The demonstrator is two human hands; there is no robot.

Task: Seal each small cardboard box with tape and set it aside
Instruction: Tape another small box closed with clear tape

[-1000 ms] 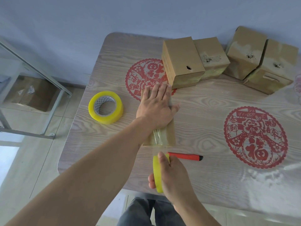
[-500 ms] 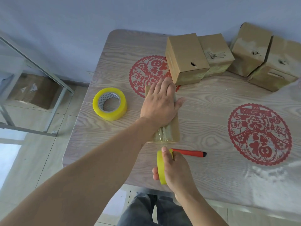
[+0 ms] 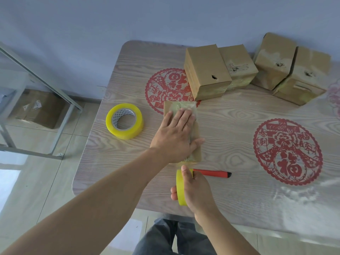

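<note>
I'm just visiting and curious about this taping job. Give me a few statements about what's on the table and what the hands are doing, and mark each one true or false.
1. The left hand lies flat on the box being taped. True.
2. The right hand holds the orange cutter. False: it grips a yellow tape roll; the cutter lies on the table.
3. A second tape roll lies flat on the table, left of the box. True.
4. Two other boxes stand at the table's far side. False: four do.
5. Red paper-cut designs decorate the table. True.
</note>
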